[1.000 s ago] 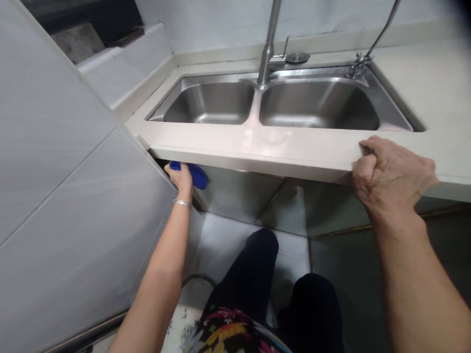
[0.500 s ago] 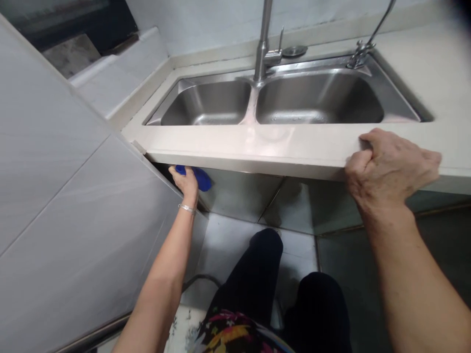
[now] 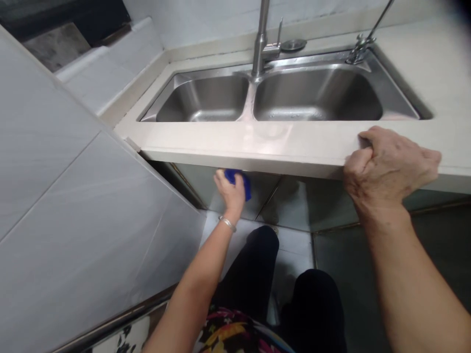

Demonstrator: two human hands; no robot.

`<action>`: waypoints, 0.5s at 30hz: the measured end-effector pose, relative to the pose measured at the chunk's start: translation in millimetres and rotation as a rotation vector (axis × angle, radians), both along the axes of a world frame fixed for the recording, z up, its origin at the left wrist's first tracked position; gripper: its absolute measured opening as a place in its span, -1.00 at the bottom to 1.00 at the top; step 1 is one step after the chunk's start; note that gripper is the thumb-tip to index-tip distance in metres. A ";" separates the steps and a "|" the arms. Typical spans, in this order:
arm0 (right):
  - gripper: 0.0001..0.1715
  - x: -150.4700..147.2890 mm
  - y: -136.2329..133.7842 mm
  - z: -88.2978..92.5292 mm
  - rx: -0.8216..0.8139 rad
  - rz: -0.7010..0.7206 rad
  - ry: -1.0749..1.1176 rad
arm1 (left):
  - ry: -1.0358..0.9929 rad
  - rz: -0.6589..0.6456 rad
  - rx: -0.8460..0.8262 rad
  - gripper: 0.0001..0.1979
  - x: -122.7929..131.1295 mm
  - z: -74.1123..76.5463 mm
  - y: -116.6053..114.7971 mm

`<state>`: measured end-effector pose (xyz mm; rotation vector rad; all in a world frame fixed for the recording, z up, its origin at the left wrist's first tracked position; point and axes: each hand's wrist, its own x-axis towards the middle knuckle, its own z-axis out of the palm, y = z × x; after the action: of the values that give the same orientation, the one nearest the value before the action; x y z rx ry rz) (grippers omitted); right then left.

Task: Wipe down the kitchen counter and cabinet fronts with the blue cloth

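Observation:
My left hand (image 3: 231, 192) is closed around a blue cloth (image 3: 243, 185) and presses it to the front of a greenish-grey cabinet door (image 3: 200, 184), just under the counter's lip. A silver bracelet (image 3: 227, 224) circles that wrist. On the right, my right hand (image 3: 395, 164) grips the front edge of the pale countertop (image 3: 294, 139), its thumb and knuckles on top; the fingertips are partly hidden.
A double-bowl steel sink (image 3: 251, 100) is set in the counter, with a faucet (image 3: 260, 49) behind it. A drain cover (image 3: 293, 45) and a small tap (image 3: 358, 49) sit at the back. A tiled wall (image 3: 84, 196) rises close on the left.
My left hand has slid the blue cloth rightward along the cabinet front, away from the left corner. My right hand stays at the counter edge. The view has shifted slightly.

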<state>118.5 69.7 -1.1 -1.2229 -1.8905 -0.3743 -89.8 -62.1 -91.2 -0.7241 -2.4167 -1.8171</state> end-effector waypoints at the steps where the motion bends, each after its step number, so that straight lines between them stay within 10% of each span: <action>1: -0.51 1.5 0.5 -0.7 0.008 0.008 -0.009 | -0.002 -0.038 0.001 -0.78 8.0 -0.2 1.1; 6: -0.49 9.1 4.4 -2.9 0.042 0.024 -0.065 | -0.052 -0.108 0.040 -0.76 19.6 -2.3 3.9; 15: -0.45 14.2 12.9 -14.9 0.007 0.072 -0.034 | -0.096 0.044 0.048 -0.69 -64.3 3.3 -19.4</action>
<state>132.8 82.6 -16.0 -1.1469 -1.9550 -0.3637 -154.1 -81.5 -87.8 -0.5883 -2.4161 -1.9282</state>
